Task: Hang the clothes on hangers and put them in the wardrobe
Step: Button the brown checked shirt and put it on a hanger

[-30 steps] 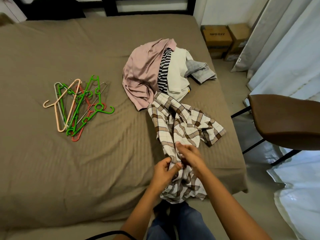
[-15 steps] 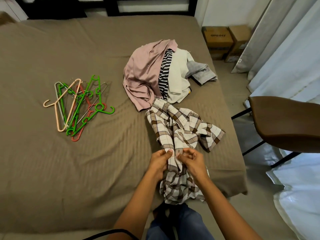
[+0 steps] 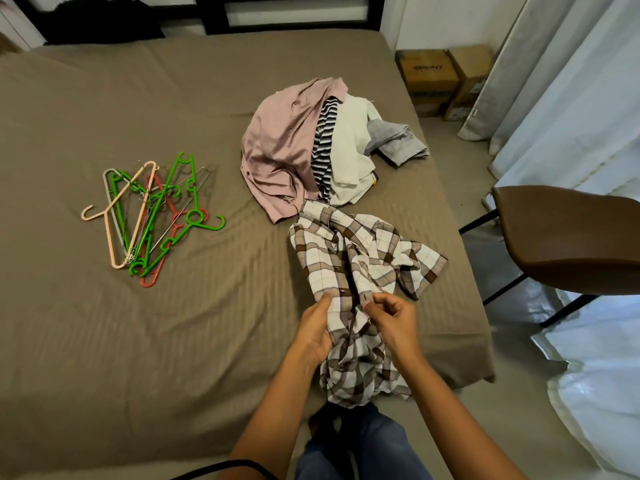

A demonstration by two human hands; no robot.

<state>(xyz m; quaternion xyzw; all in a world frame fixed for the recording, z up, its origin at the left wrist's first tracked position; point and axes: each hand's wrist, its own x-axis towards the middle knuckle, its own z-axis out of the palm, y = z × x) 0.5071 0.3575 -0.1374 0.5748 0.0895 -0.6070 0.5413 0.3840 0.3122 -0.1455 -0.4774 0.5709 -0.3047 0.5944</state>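
Your left hand (image 3: 313, 332) and right hand (image 3: 394, 323) each pinch the plaid shirt (image 3: 349, 271) on the bed (image 3: 138, 323), hangers (image 3: 149, 216) well apart.

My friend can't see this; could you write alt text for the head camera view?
Two hands, left hand and right hand, pinch a plaid shirt on a brown bed. Coloured hangers lie left; a clothes pile lies beyond.
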